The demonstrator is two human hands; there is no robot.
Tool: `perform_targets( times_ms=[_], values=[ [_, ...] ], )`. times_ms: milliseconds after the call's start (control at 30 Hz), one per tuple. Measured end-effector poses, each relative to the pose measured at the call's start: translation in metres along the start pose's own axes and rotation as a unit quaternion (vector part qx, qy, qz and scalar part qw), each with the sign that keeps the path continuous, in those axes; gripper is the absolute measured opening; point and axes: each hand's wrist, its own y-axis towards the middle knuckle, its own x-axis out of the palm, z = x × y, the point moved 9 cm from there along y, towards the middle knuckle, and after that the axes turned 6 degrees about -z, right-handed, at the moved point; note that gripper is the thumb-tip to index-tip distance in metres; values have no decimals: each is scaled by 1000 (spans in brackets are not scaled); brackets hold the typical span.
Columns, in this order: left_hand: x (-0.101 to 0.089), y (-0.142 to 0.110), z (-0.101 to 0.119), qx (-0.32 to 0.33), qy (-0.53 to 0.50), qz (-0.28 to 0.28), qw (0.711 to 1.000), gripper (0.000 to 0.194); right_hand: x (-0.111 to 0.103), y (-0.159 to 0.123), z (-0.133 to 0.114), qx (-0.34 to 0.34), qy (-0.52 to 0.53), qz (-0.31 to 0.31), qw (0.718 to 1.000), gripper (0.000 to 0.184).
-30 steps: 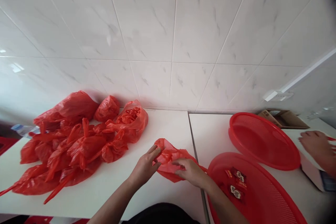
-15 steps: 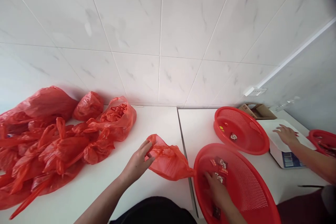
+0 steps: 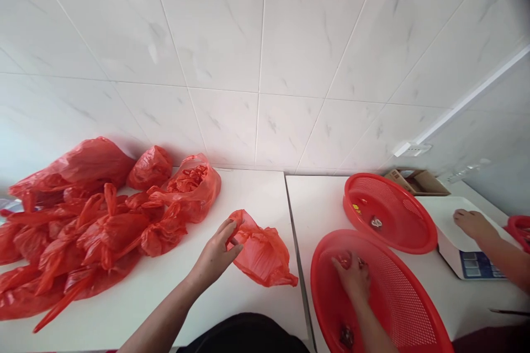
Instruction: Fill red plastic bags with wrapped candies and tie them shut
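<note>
My left hand (image 3: 213,256) pinches the open edge of a red plastic bag (image 3: 265,256), which lies on the white table just left of a large red plastic basket (image 3: 408,303). Inside that basket, my right hand (image 3: 355,281) is closed round some small wrapped packets (image 3: 344,260); their red and dark wrappers show between the fingers. Another dark packet (image 3: 346,336) lies lower in the same basket, near my right wrist.
Filled, knotted red bags (image 3: 111,231) crowd the left, beside an open bag (image 3: 194,185) of crumpled red plastic. At right are a second red basket (image 3: 391,215) with a few packets, a cardboard box (image 3: 428,183) and a scale (image 3: 455,256) under a co-worker's hand (image 3: 476,223).
My right hand has gathered up the packets that lay loose in the near basket. The bag's pointed end has come away from the basket rim. The whole view has shifted slightly.
</note>
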Motion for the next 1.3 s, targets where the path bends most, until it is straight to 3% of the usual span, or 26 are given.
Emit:
perform_targets(
  times_ms=[133,233,400,500,600,667,733,800,867,933,1033,1100,1167,1233,1300],
  values=[
    [0,-2,-2,-5,-8,9,1000,32,10,-19,-20,-33,20,50,998,60],
    [0,-1,-2,-6,-9,7,1000,29,6,-18,-33,-87,39,40,995,46],
    [-2,1,-4,-16,-34,6,999,35,-16,-4,-33,-68,99,27,992,44],
    [0,1,-3,-22,-61,2,998,30,-39,-18,-51,-68,128,49,988,44],
    [3,1,-2,-30,-78,4,996,28,-64,-61,-102,-140,204,52,967,37],
    [7,2,-2,-35,-93,0,995,33,-68,-102,-154,-247,286,-13,926,28],
    [12,3,-2,-39,-122,-12,992,45,-56,-147,-213,-362,299,-135,873,21],
    [19,4,-5,-49,-152,-34,986,60,-43,-186,-259,-470,277,-197,815,23],
    [23,4,-8,-59,-174,-51,982,71,-28,-201,-287,-514,238,-207,798,25],
    [24,4,-11,-58,-189,-54,979,73,-18,-201,-300,-525,195,-199,804,28],
    [20,3,-13,-50,-207,-43,976,73,-32,-190,-295,-528,189,-171,810,36],
    [17,3,-15,-55,-204,-40,977,73,-54,-173,-270,-491,237,-138,827,25],
    [15,2,-15,-62,-190,-39,979,70,-69,-148,-223,-397,273,-94,871,24],
    [13,3,-15,-67,-177,-38,981,69,-70,-122,-160,-269,245,-37,931,28],
    [12,4,-13,-71,-165,-39,983,69,-55,-103,-103,-169,139,-68,973,28]
  ],
)
